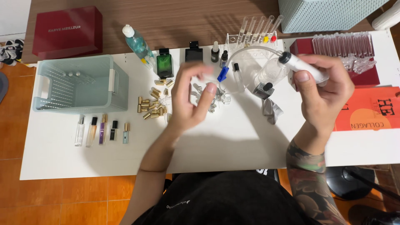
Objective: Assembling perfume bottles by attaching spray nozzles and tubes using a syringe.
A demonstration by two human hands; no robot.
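Steadiness counts most here, as I judge it: the right hand (323,89) grips a white syringe (302,66) with its fingers curled around the barrel and the thumb laid along it, and a slow, even press would serve better than a hurried one; the wrist would do well to stay level so the clear tube (250,52) running from the syringe's black tip does not kink or whip. The tube arches left over the white table (233,137) and ends at a blue clip (222,74); the left hand (189,98) hovers just beside that end, fingers loosely spread and slightly blurred, thumb apart from the forefinger, pinching nothing that I can make out. Bringing those fingers to hold the tube end firm over one small glass vial (216,100) seems the careful way; the cluster of vials lies right under the hand and could tip easily.

The syringe is held above the table's right part, near a clear round bottle (271,71); its barrel is white and smooth, its contents cannot be told. Gold caps (152,106) lie scattered to the left, beside a pale green basket (79,83).
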